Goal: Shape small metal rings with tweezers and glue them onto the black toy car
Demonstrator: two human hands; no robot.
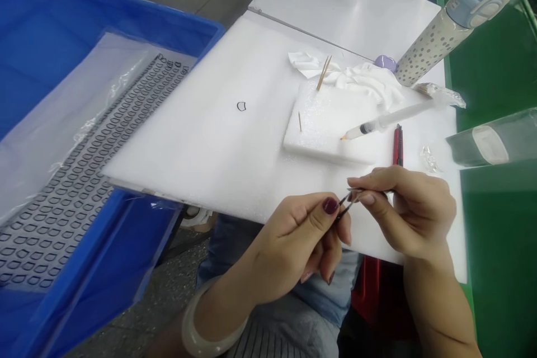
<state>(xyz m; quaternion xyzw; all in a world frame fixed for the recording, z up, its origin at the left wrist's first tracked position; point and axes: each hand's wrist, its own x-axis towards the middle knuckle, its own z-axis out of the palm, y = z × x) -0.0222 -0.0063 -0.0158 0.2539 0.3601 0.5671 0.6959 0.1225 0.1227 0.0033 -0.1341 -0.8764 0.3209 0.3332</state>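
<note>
Left hand (300,240) and right hand (413,210) at the near edge of the foam sheet (201,140), each holding one of two tweezers (344,207); the tips meet above the sheet. Fingers (330,206) of both hands pinch the shanks; anything between the tips is too small to tell. Beyond the tips on the sheet: one foam block (319,128), one syringe (386,120) resting on it, and one upright toothpick (300,121). Left of centre on the sheet: one black D-shaped piece (241,106). Past the sheet's left edge: one blue bin (84,17) holding one film (84,162) with many like pieces, too many to count. Risk: slipping tips could drop or bend a piece; a knocked syringe could roll.
</note>
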